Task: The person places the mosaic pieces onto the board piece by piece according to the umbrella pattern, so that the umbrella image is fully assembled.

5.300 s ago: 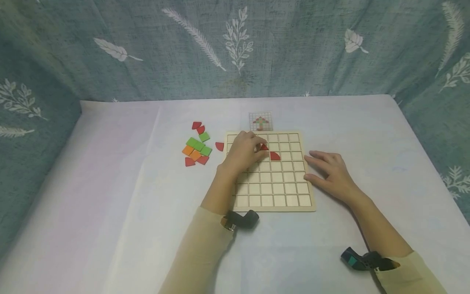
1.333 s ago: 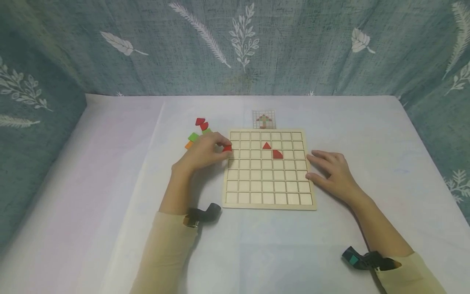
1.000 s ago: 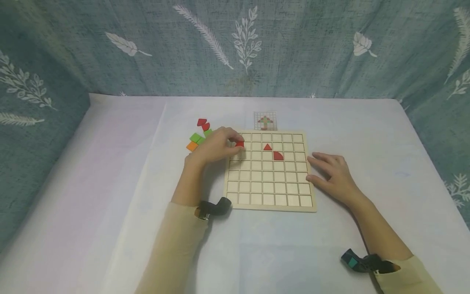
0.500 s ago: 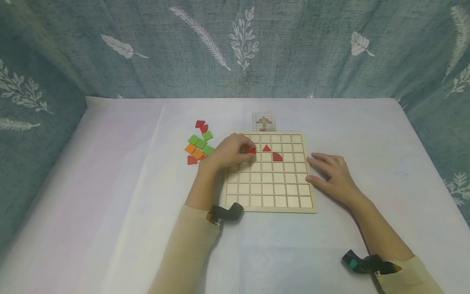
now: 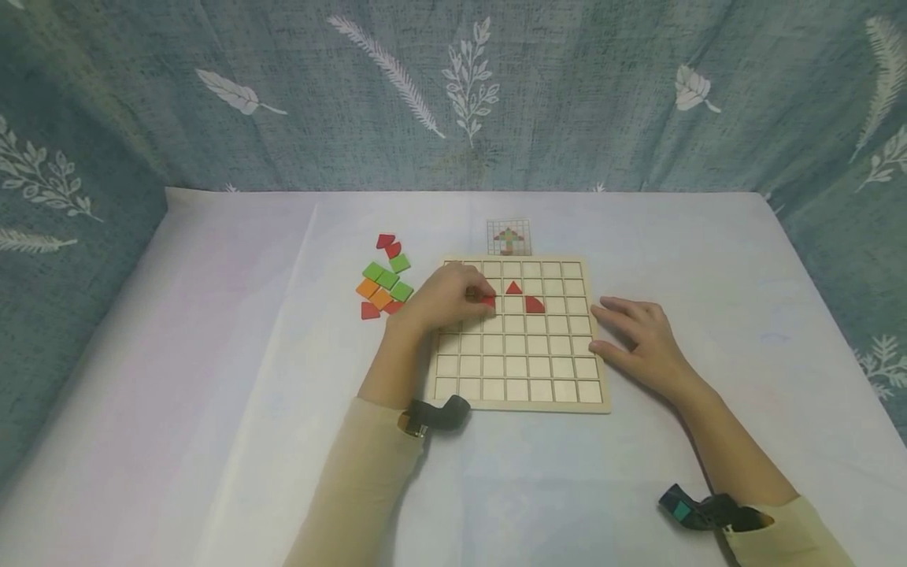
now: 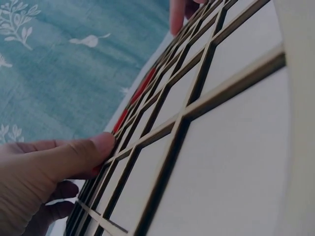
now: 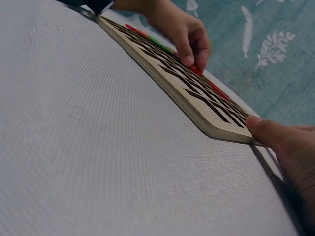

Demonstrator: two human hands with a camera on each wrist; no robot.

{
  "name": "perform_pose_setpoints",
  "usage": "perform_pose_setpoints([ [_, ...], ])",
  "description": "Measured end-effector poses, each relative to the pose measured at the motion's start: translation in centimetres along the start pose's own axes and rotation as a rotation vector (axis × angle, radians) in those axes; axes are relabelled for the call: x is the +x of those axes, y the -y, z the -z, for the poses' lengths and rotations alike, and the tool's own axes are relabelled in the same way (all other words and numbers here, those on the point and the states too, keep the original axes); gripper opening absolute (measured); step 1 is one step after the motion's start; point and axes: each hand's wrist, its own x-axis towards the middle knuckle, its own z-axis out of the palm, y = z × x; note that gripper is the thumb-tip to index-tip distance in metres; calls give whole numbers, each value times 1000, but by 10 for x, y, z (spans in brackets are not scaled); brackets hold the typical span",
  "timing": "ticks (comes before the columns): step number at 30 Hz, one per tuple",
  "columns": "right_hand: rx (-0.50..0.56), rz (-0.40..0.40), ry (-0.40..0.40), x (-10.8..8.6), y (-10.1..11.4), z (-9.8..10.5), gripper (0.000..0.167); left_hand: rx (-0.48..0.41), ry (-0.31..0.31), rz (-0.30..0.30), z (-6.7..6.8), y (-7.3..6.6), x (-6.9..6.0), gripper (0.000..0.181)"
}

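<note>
A pale wooden grid board (image 5: 527, 366) lies on the white cloth. Over its upper left part, the left hand (image 5: 449, 295) pinches a red piece (image 5: 489, 301) between thumb and fingertips, low at the grid; its outline is partly covered. To the right of that piece a red triangle (image 5: 513, 288) and a red quarter-circle (image 5: 534, 305) lie in cells of the board. The right hand (image 5: 641, 339) touches the board's right edge with spread, relaxed fingers. In the right wrist view the left hand (image 7: 182, 34) holds the red piece (image 7: 196, 70) down at the board.
Left of the board lies a loose group of pieces: green squares (image 5: 387, 279), orange squares (image 5: 367, 288) and several red pieces (image 5: 370, 311). A small card with a printed gridded pattern (image 5: 508, 236) lies behind the board. A leaf-patterned curtain (image 5: 567, 94) hangs at the back.
The left hand has carried a red piece from beside the board's left edge rightward over the grid, and lately a little toward the front. The right hand has stayed at the right edge.
</note>
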Motion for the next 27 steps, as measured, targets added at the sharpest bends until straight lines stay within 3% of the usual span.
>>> perform_pose_setpoints([
  [5,-7,-7,3,0,1,-1,52,4,-2,35,-2,-1,-1,24],
  [12,-11,3,-2,0,1,0,52,54,-1,21,-3,-3,-2,23],
  [21,-8,-1,1,2,2,1,52,149,-45,30,-3,-10,-1,28],
  [27,-4,-9,9,1,2,0,52,100,-42,82,2,-10,-7,36],
])
